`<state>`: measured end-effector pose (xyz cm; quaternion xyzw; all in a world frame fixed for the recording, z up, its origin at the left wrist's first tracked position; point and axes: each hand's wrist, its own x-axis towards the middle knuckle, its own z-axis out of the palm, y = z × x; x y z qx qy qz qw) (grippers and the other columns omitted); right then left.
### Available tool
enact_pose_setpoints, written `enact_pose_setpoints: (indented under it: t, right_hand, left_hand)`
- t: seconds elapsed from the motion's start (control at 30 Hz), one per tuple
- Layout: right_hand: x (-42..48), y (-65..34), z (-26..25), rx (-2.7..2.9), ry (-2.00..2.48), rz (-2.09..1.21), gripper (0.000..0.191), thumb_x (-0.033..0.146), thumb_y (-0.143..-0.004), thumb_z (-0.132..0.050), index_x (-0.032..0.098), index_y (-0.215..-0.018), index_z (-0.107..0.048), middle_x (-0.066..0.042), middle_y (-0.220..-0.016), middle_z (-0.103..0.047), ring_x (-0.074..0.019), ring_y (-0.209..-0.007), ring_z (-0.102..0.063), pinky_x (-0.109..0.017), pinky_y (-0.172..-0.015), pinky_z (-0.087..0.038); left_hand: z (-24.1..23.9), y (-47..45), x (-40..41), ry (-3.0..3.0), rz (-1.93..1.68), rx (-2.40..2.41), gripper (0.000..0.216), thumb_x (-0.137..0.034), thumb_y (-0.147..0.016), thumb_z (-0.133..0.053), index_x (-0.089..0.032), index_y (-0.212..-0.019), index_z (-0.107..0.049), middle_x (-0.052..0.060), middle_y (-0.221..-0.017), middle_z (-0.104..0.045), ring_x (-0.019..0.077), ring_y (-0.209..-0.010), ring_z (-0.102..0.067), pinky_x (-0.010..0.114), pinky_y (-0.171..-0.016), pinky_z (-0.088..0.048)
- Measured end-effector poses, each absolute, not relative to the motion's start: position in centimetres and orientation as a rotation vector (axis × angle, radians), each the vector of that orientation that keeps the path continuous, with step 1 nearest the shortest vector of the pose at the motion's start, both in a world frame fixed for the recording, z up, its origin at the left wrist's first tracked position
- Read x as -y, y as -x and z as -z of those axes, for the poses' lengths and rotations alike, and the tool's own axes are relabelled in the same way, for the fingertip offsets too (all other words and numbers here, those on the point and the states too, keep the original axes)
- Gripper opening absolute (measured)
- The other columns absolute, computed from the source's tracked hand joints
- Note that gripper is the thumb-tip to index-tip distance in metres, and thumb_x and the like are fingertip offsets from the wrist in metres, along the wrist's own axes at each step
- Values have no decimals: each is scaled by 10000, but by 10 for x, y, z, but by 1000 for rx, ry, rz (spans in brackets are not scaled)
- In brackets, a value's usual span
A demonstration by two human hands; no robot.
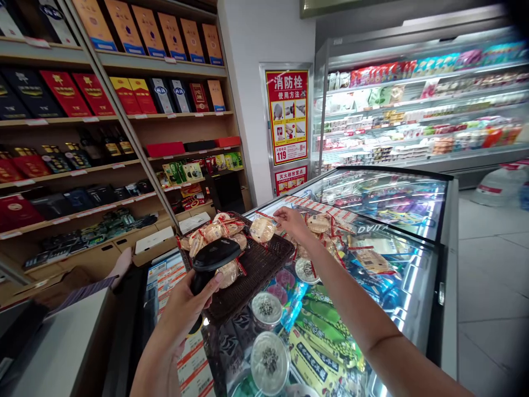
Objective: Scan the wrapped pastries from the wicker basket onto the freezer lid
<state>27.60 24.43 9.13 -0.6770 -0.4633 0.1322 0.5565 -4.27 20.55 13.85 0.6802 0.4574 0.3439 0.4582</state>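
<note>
My left hand [198, 295] is wrapped round the handle of a black barcode scanner [217, 253], whose head covers part of the goods behind it. Pinched by its wrapper edge in my right hand [291, 223] is a packaged round bun [262, 229] with red trim, held over a dark brown woven tray [264, 262]. Several similar packaged buns [217, 229] are heaped at the tray's far left side. More red-trimmed packets [320, 223] lie on the freezer's glass just beyond my right forearm.
A glass-topped freezer [448, 264] carries the tray; lidded cups [268, 364] and ice-cream packs [318, 358] show around its near part. Shelves of boxes [136, 94] stand left, a refrigerated display [413, 110] at the back right. A grey-white counter [82, 342] is at lower left.
</note>
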Motion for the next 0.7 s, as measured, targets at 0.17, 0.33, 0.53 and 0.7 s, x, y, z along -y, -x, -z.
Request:
enact_pose_setpoints:
  t: [0.17, 0.33, 0.53, 0.7]
  right_hand:
    - [-240, -287, -96, 1097, 1562, -327, 117, 100, -821, -591, 172, -897, -644, -8, -807, -660, -108, -676, -625, -205, -618, -518]
    - [-234, -285, -103, 1103, 1513, -414, 117, 96, -828, -567, 171, -900, -621, -1, -818, -640, -94, -639, -595, -197, -583, -507]
    - [-230, -294, -105, 1081, 1575, -355, 120, 134, -843, -556, 183, -936, -614, -9, -842, -650, -116, -671, -619, -219, -614, -512]
    - [-211, -331, -105, 1002, 2054, 75, 208, 80, -832, -531, 169, -988, -635, -84, -919, -676, -220, -937, -629, -317, -821, -479]
  left_hand:
    - [-129, 33, -212, -1734, -772, -1095, 479, -603, -590, -791, -195, -685, -557, -56, -522, -496, 118, -530, -417, 222, -498, -271]
    - [-127, 31, -214, -1716, -791, -1079, 474, -584, -564, -800, -197, -712, -569, -73, -503, -459, 106, -509, -370, 220, -497, -255]
    - [-128, 32, -211, -1727, -776, -1126, 474, -600, -600, -778, -198, -713, -552, -65, -504, -462, 109, -522, -356, 233, -510, -209]
    - [-131, 36, -210, -1726, -818, -1148, 502, -656, -645, -732, -187, -753, -588, -52, -551, -493, 117, -540, -411, 234, -516, -258]
